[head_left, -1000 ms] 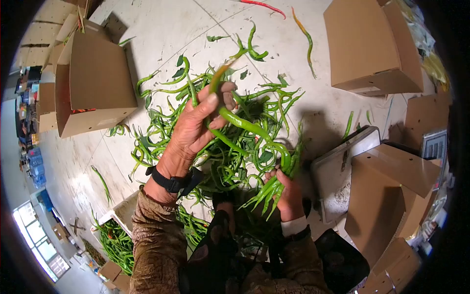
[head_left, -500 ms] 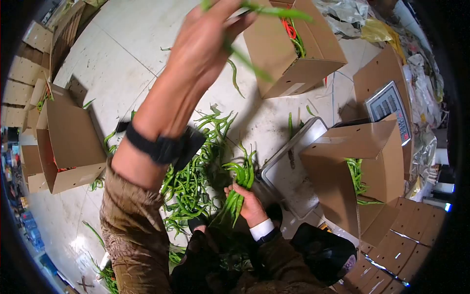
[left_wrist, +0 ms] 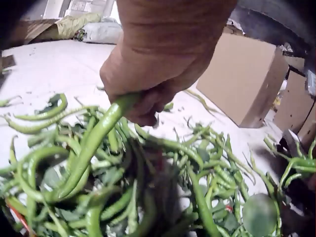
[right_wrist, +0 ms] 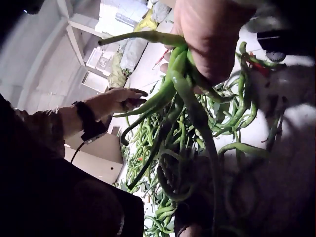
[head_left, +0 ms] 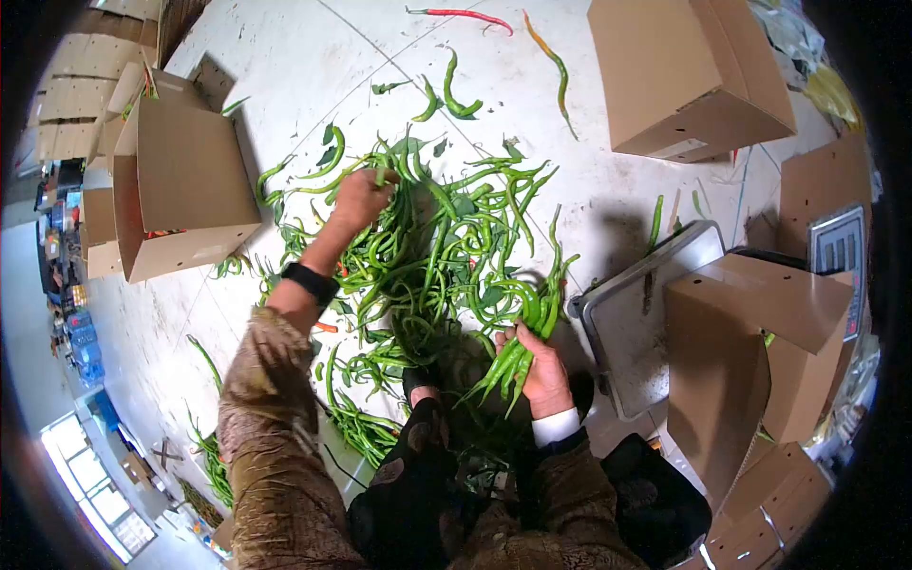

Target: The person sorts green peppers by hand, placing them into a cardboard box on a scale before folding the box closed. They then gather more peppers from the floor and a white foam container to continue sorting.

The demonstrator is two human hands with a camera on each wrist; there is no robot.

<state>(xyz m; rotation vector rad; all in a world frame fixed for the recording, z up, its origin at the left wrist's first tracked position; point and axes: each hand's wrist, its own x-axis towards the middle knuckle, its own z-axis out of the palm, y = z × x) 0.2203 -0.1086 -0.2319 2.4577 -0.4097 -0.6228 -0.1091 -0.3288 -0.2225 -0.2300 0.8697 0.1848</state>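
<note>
Pinching pepper (left_wrist: 91, 147) by one end with fingers of left hand (head_left: 361, 199), over far left of pile (head_left: 380, 249) on floor (head_left: 285, 76). Gripping bunch (head_left: 540, 313) at near right with fingers of right hand (head_left: 546, 375), likely against scattering.

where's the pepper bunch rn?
Head view, just right of centre: the pepper bunch is gripped in the right hand, left of the metal platform.

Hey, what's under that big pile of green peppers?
Pale tiled floor shows around the green pepper pile and through its gaps; whatever lies beneath its dense middle is hidden from view.
</note>
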